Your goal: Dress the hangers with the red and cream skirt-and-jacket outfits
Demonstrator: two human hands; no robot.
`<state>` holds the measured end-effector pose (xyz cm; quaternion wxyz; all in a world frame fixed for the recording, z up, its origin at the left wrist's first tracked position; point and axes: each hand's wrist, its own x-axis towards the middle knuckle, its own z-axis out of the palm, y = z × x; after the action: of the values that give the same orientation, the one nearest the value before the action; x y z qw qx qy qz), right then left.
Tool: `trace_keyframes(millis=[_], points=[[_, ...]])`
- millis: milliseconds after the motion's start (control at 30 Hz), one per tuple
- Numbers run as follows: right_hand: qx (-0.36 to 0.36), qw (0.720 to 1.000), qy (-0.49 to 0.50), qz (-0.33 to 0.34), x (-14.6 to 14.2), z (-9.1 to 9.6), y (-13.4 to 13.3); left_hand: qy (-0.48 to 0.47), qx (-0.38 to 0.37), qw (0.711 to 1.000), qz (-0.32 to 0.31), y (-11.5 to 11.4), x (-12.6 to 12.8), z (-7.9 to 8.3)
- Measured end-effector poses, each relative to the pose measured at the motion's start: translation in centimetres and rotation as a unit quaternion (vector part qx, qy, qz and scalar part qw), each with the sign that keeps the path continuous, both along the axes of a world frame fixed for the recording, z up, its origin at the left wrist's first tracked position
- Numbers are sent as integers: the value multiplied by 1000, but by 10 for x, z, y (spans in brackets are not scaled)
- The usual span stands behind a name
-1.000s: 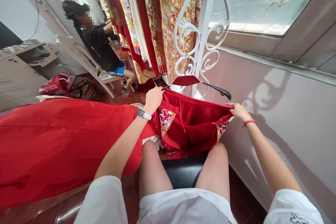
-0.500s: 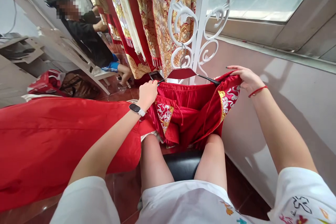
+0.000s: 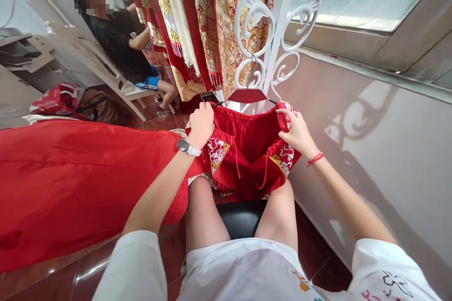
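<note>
A red satin garment (image 3: 256,138) with silver and gold embroidered panels and thin red ties hangs in front of my knees. A hanger (image 3: 247,96) with a reddish middle and dark arms sits in its top edge, its metal hook up by a white scrolled stand. My left hand (image 3: 202,124), fingers closed, grips the garment's left shoulder by the hanger arm. At the other shoulder my right hand (image 3: 297,132) pinches the red cloth between thumb and fingers. The cloth over my knees hides the garment's lower part.
A large red cloth (image 3: 88,183) spreads over a surface at left. Embroidered garments (image 3: 201,23) hang behind the white scrolled stand (image 3: 271,42). Another person (image 3: 120,42) sits on a white chair at back left, near bags (image 3: 60,101). A wall and window stand at right.
My right hand has moved inward and down, bringing the right shoulder of the garment closer to the hanger. My left hand keeps its grip. The view has shifted slightly.
</note>
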<state>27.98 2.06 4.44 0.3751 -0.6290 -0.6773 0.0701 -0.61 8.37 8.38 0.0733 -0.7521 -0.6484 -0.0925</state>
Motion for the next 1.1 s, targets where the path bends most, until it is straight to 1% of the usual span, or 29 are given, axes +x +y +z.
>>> trace_keyframes(millis=[33, 100, 200, 267, 300, 333, 433, 467, 533, 600, 667, 733, 800, 867, 933, 1000, 1033, 1100], points=[[16, 1000, 4, -7, 0, -11, -2, -30, -4, 999, -11, 2, -4, 1], [52, 998, 23, -15, -3, -23, -1, -117, -15, 992, -39, 8, -13, 2], [81, 993, 76, -34, -16, -25, 12, -261, -56, 963, -46, 22, -18, 3], [89, 990, 103, -31, -29, -22, 23, -325, -66, 943, -31, 30, -8, 2], [92, 990, 108, -20, -35, -21, 29, -345, -51, 937, -29, 33, 1, 1], [95, 990, 108, -6, -41, -21, 33, -360, -20, 932, -33, 35, 12, -1], [93, 991, 89, 40, -52, -30, 41, -387, 108, 914, -57, 34, 46, -10], [90, 991, 81, 51, -54, -35, 42, -392, 140, 907, -63, 32, 55, -14], [88, 992, 69, 59, -54, -46, 43, -398, 170, 899, -68, 24, 64, -25], [89, 993, 61, 57, -50, -55, 42, -396, 172, 898, -79, 15, 63, -36], [82, 993, 58, 66, -45, -59, 39, -394, 171, 898, -97, 8, 56, -44], [60, 992, 70, 83, -37, -58, 34, -395, 164, 897, -114, 5, 47, -47], [30, 991, 92, 93, -26, -52, 27, -398, 151, 896, -123, 4, 40, -47], [1, 990, 110, 87, -15, -43, 18, -398, 138, 898, -130, 3, 35, -46], [-17, 990, 118, 73, -7, -36, 8, -395, 134, 899, -134, -4, 33, -49], [-18, 989, 133, 63, -6, -36, -4, -406, 140, 893, -132, -21, 33, -63], [-14, 987, 151, 61, -9, -39, -10, -423, 146, 885, -126, -32, 35, -74], [-22, 975, 209, 74, -21, -53, -23, -479, 144, 859, -112, -58, 43, -104]])
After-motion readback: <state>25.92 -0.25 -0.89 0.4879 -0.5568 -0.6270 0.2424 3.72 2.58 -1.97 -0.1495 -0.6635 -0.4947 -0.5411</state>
